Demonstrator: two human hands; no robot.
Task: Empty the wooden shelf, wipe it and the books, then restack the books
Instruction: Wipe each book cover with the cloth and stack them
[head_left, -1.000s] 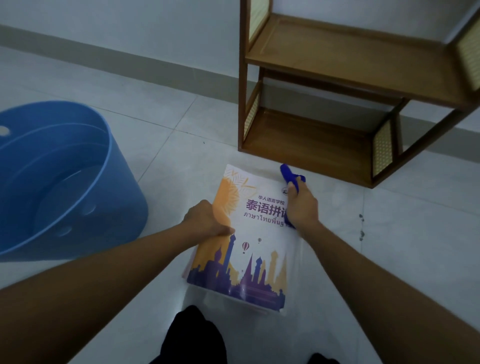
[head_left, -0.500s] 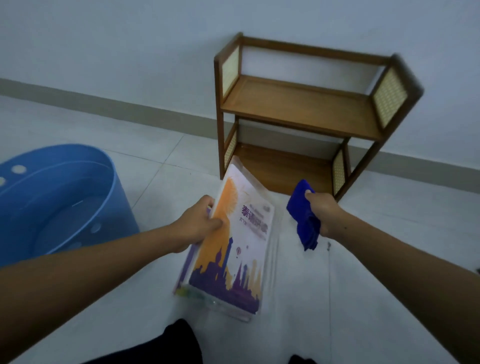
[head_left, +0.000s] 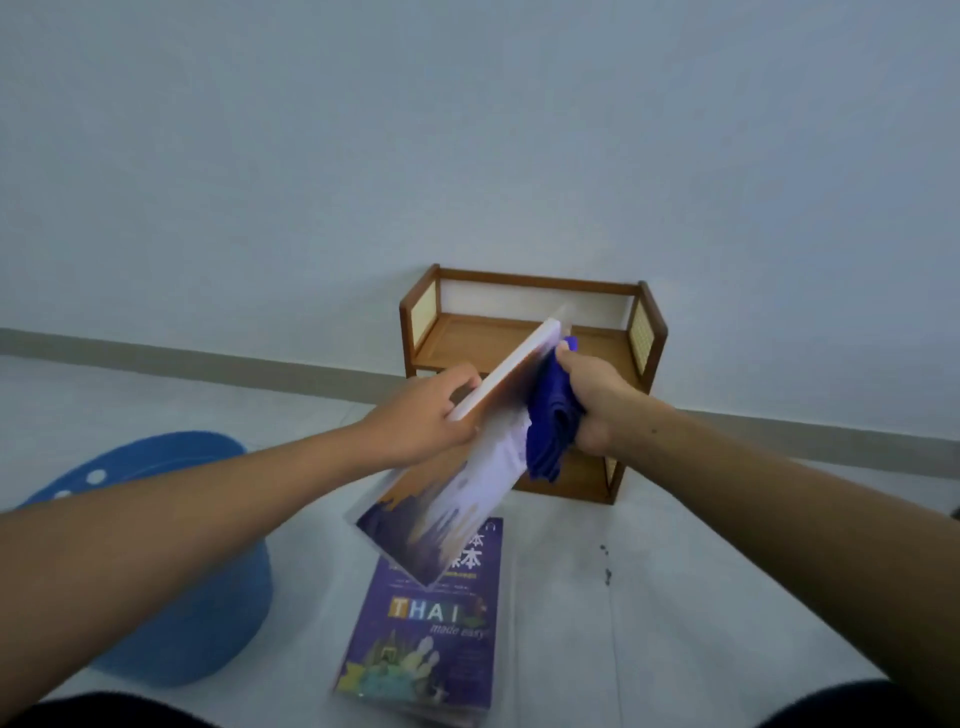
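My left hand (head_left: 431, 413) grips the left edge of an orange and purple book (head_left: 457, 493), held tilted in the air in front of the wooden shelf (head_left: 647, 332). My right hand (head_left: 597, 400) clutches a blue cloth (head_left: 550, 421) pressed against the book's right side. The shelf stands against the wall with both boards bare. A purple "THAI made easy" book (head_left: 431, 634) lies flat on the floor below the raised book.
A blue plastic tub (head_left: 208, 597) sits on the floor at the left, partly hidden by my left forearm. White floor tiles with a few dark specks (head_left: 605, 566) lie to the right. My dark-clothed knees show at the bottom edge.
The orange and purple book has been lifted from the floor up toward the shelf, uncovering the purple book beneath. My right hand with the cloth has moved against the book. The view tilted upward.
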